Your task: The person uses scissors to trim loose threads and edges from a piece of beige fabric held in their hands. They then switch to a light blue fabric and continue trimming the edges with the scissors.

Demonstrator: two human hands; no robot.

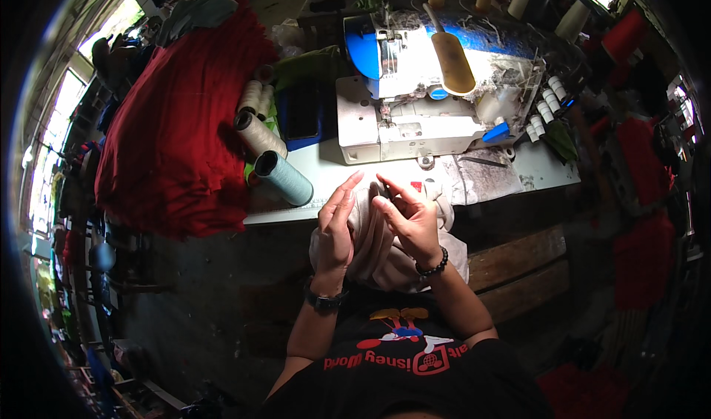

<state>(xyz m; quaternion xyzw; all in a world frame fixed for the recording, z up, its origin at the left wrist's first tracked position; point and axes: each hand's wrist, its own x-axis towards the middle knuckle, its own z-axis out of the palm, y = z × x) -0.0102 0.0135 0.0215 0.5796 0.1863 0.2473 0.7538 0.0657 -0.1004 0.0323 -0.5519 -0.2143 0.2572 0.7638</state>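
Observation:
My left hand (337, 228) is raised at the front edge of the white table (329, 169), its fingers stretched out and pointing away from me. Across from it, my right hand (413, 225) has its thumb and index finger apart, with a gap between them. A crumpled pale beige cloth (378, 260) hangs between and below both hands, over my lap. Its upper folds lie right beside my fingers, but neither hand is plainly gripping it. A small red patch (416, 186) shows next to my right fingers. Just beyond the hands stands a white and blue sewing machine (415, 136).
A large red cloth heap (174, 134) rises at the left. Thread cones, one light blue (284, 178) and one cream (259, 134), stand near it. A yellowish lamp (452, 62) hangs over the machine. Small white spools (546, 106) line its right. A wooden bench (518, 267) is at my right.

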